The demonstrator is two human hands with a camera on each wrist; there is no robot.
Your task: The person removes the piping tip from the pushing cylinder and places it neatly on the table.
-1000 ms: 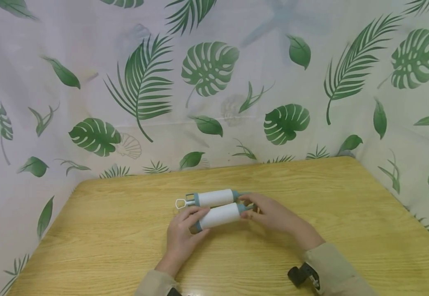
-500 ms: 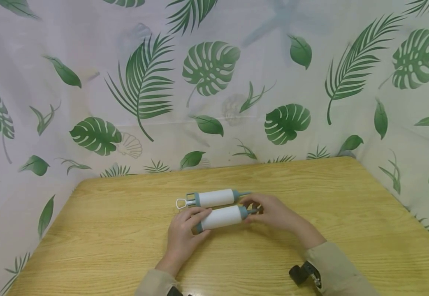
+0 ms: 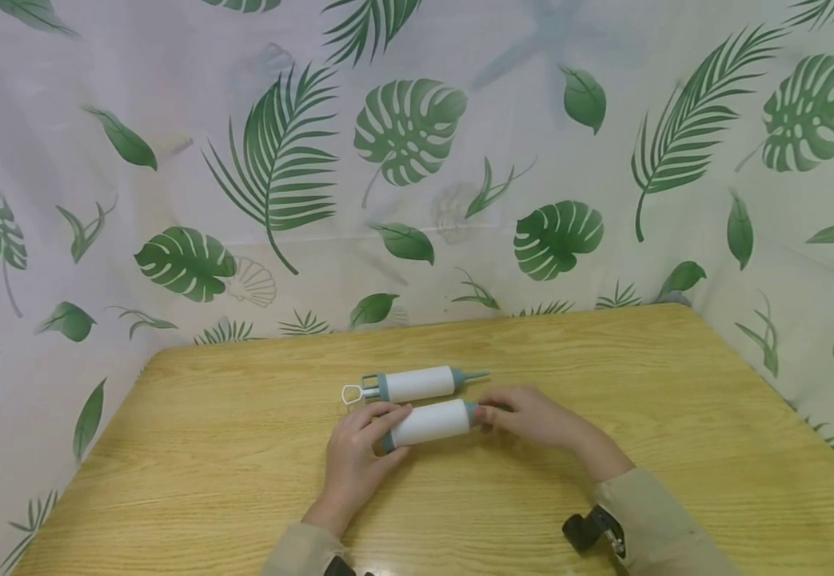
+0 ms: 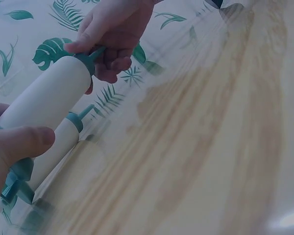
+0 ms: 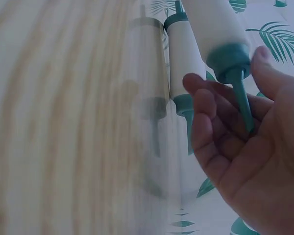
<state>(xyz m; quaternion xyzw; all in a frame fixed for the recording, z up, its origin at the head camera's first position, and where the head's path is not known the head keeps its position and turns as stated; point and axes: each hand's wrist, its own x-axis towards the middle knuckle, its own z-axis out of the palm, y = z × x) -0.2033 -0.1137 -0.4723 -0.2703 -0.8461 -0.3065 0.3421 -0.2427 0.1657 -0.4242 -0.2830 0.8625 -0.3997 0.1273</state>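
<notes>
A large white syringe (image 3: 431, 422) with teal ends and a thin teal nozzle (image 5: 242, 100) is held between both hands. My left hand (image 3: 355, 456) grips its rear end, thumb on the near side and fingers over the top. At the front end, my right hand (image 3: 535, 420) has its thumb at the teal cap (image 5: 229, 58) and its fingers curled loosely around the nozzle. Just behind lies a second, similar syringe (image 3: 420, 385) on the table, nozzle pointing right. Its white ring handle (image 3: 352, 394) shows at the left. My left hand hides the held syringe's rear end in the head view.
The wooden table (image 3: 244, 480) extends to both sides of the hands. A leaf-printed curtain (image 3: 417, 200) hangs behind it and along its sides. Each sleeve bears a dark device, such as the wrist camera (image 3: 582, 534) at the right.
The held syringe has shifted slightly to the right. My right fingers have drawn together around its nozzle, now hidden in the head view, and the far syringe's nozzle is fully uncovered.
</notes>
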